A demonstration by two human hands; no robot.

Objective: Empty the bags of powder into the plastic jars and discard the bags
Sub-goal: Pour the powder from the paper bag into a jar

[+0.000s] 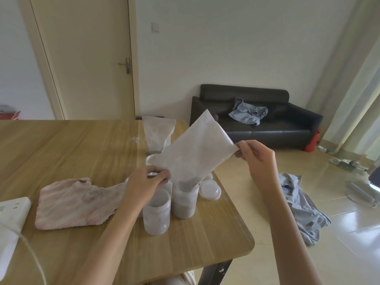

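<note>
A translucent white bag (197,151) is tipped mouth-down into an open plastic jar (185,202) that holds brownish powder at its bottom. My right hand (257,159) pinches the bag's raised corner. My left hand (147,182) pinches the bag's lower edge near the jar's mouth. A second open jar (157,214) stands just left of the first, in front of my left wrist. Another bag with powder (157,134) stands upright farther back on the table.
Loose jar lids (210,190) lie by the table's right edge, and one more lid (152,159) lies behind the bag. A pink striped cloth (76,202) lies to the left, a white power strip (12,210) at far left. Clothes lie on the floor (304,210); a black sofa (257,120) stands behind.
</note>
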